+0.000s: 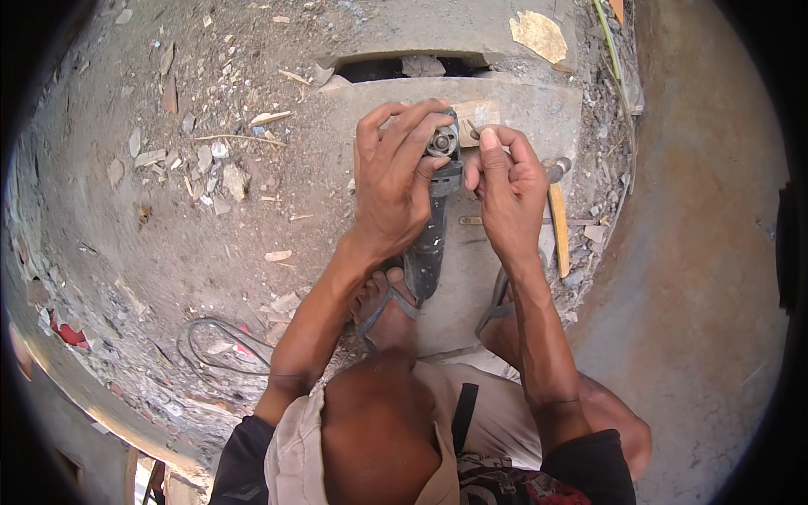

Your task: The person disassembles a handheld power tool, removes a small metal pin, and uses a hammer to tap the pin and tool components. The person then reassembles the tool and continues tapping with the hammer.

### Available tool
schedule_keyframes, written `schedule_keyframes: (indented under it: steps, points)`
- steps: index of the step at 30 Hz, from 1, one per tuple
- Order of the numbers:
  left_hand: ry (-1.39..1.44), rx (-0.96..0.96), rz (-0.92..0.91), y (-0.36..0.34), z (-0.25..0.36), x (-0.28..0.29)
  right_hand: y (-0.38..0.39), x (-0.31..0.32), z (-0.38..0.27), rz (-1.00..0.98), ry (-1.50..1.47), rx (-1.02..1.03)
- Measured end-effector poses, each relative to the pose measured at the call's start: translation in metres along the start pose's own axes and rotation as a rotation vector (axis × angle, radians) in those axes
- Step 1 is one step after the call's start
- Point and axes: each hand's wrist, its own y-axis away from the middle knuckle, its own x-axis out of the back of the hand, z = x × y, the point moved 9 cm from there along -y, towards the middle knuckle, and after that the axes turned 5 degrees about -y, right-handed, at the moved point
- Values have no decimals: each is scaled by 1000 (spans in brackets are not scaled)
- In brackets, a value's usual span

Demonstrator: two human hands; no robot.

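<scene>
My left hand (394, 172) grips the head of a dark angle grinder (431, 231), whose round metal spindle fitting (441, 142) faces up with no disc visible. My right hand (505, 181), just right of that head, pinches a small thin dark piece (474, 130), possibly a nail. A pale wooden board (482, 112) lies under the grinder's head. Right of my right hand lies a hammer with a metal head (556, 170) and wooden handle (558, 231). A flat metal piece (470, 220) lies beside the grinder, partly hidden by my right hand.
My sandaled feet (386, 320) rest near the grinder's rear. A looped cable (204, 349) lies at lower left. Rubble (236, 182) and splinters cover the ground on the left. A slotted opening (366, 69) crosses the concrete ahead; a smooth concrete strip (688, 252) runs along the right.
</scene>
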Motion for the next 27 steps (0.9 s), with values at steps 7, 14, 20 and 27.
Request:
schedule_keyframes:
  steps: [7, 14, 20, 27]
  points:
    - [6, -17, -58, -3, -1, 1, -1, 11, 2, 26, 105, 24]
    - [76, 2, -22, 6, -6, 3, -5, 24, -4, 97, 279, 195]
    - [95, 42, 9, 18, -11, -1, -7, 37, -6, 135, 561, 235]
    - [93, 220, 29, 32, -24, -12, -2, 20, -19, 50, 1022, 530]
